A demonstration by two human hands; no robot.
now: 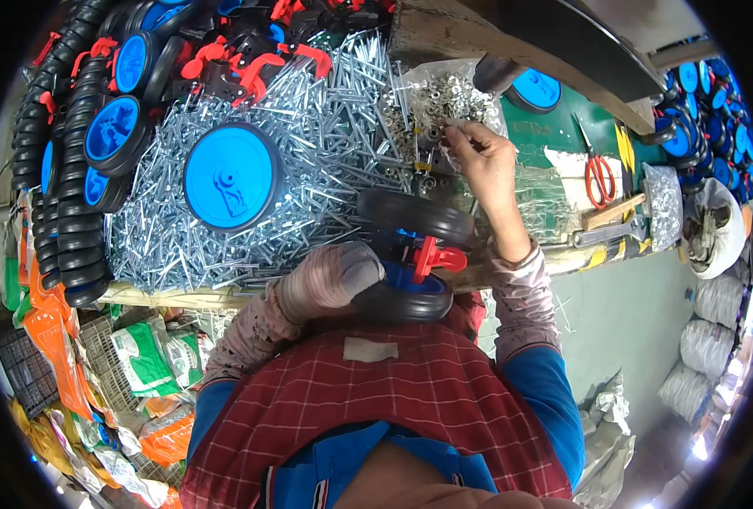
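My left hand, in a greyish fabric glove, is closed on a twin-wheel assembly at the table's front edge. An upper black wheel and a lower black wheel with a blue hub stand apart, joined by a red bracket. My bare right hand hovers over a heap of small metal nuts on clear plastic. Its thumb and forefinger are pinched together; what lies between them is too small to make out. A loose blue-centred wheel rests flat on a large pile of long bolts.
Rows of black wheels line the left, with red brackets behind the bolts. Red-handled scissors, a hammer and a wrench lie at the right. A dark beam overhangs the back.
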